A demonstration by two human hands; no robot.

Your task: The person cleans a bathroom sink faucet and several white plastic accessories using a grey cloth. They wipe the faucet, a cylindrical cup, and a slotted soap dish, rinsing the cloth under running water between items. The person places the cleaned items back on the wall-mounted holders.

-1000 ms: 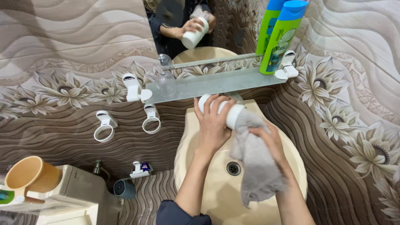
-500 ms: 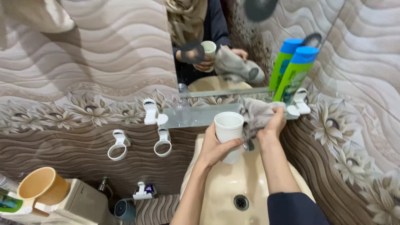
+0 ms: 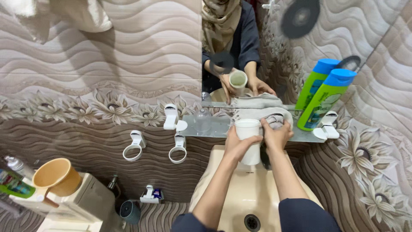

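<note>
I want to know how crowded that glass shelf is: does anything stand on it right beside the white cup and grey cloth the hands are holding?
Yes. A green bottle stands on the glass shelf, right of the right hand and grey cloth. A clear dome-shaped object sits left of the left hand holding the white cup.

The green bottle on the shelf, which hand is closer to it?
Right. The right hand presses the grey cloth just left of the green bottle; the left hand, holding the white cup, is farther left.

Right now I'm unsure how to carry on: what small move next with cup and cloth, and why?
Probably wipe the cup with the cloth: the left hand holds it above the sink, and the right hand presses the cloth beside it.
</note>
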